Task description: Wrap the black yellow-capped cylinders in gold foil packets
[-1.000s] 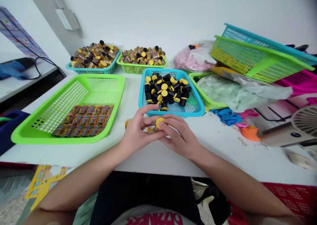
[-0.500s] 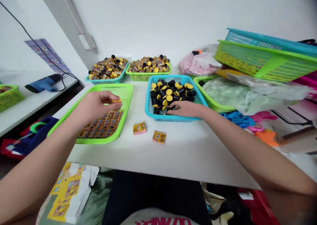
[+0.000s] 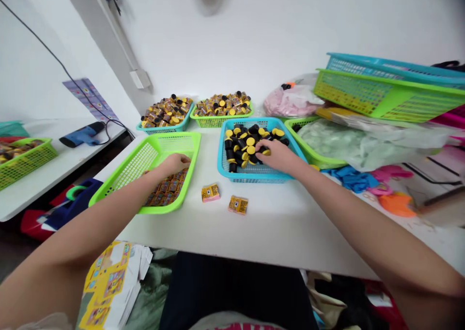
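My left hand (image 3: 173, 165) is down inside the green basket (image 3: 145, 152), its fingers closed at the right end of the packed labelled jars (image 3: 169, 188). What lies between those fingertips is hidden. Over the blue basket (image 3: 254, 175), my right hand (image 3: 278, 155) has its thumb and fingers closed around a small black jar with a yellow lid (image 3: 266, 152). Loose jars of the same black and yellow kind (image 3: 241, 143) are heaped under and beside it. Two small printed packets, one (image 3: 210, 193) left of the other (image 3: 238, 204), lie on the table between the baskets.
At the wall stand two baskets heaped with labelled jars, a blue one (image 3: 167, 112) and a green one (image 3: 222, 105). Stacked baskets (image 3: 385, 93) and plastic bags (image 3: 337, 136) crowd the right. A blue heat gun (image 3: 83, 134) rests on the left table. Printed sheets (image 3: 112, 281) are below the edge.
My left hand has lowered from above the green basket to the packed jars, and the yellow lid it held no longer shows. My right fingers have closed on a jar. The view has shifted slightly.
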Demonstrator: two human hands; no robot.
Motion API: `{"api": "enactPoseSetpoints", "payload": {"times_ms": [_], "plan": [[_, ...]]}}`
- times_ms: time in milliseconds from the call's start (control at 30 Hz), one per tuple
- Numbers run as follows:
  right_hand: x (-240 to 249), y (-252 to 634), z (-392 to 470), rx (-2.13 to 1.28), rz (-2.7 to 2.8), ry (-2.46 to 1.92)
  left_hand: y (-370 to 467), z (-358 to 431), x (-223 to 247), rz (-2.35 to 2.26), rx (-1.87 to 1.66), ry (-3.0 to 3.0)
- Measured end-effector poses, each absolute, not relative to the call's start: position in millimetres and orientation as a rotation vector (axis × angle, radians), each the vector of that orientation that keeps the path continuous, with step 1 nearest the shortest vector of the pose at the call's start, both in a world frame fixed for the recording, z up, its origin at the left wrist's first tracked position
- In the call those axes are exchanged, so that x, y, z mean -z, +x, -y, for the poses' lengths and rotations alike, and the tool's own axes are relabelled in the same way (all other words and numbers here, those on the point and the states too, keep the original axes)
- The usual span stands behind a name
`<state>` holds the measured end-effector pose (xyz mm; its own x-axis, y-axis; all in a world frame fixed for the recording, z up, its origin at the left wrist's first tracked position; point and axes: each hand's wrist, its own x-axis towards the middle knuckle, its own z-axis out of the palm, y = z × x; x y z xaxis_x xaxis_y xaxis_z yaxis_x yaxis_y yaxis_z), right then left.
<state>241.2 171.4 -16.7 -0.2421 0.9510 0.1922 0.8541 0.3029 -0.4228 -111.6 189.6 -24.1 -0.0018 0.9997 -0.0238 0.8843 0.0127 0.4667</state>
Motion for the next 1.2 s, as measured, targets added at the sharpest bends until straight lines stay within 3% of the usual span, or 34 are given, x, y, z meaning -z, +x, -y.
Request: {"api": "enactPoseSetpoints", "payload": {"times_ms": [167, 267, 367, 433, 567, 733, 933, 1200], "plan": [[30, 256, -148, -0.161, 1.826, -1.265, -103, -183, 5, -1.938, -0.400, 2.137], [48, 263, -135, -0.133, 1.721, -1.123, -94, -156, -5, -1.879, -0.571, 2.330], [64, 266, -128, -0.079, 1.727, -1.076, -76, -113, 16, -1.361, -0.758, 2.778], [69, 267, -127, 0.001, 1.792, -1.066, -59, -87, 43, -1.016, -0.426, 2.971], [71, 268, -127, 0.097, 1.882, -1.008, -28, -63, 86, -0.947, -0.026, 3.141], [70, 270, -125, 0.116, 1.889, -0.946, -10, -62, 75, -0.971, 0.277, 3.232], [69, 271, -122, 0.110, 1.890, -0.915, 1, -59, 56, -1.292, 0.333, 3.090], [68, 272, -121, 0.097, 1.910, -0.925, 13, -62, 74, -0.698, 0.184, 3.309]]}}
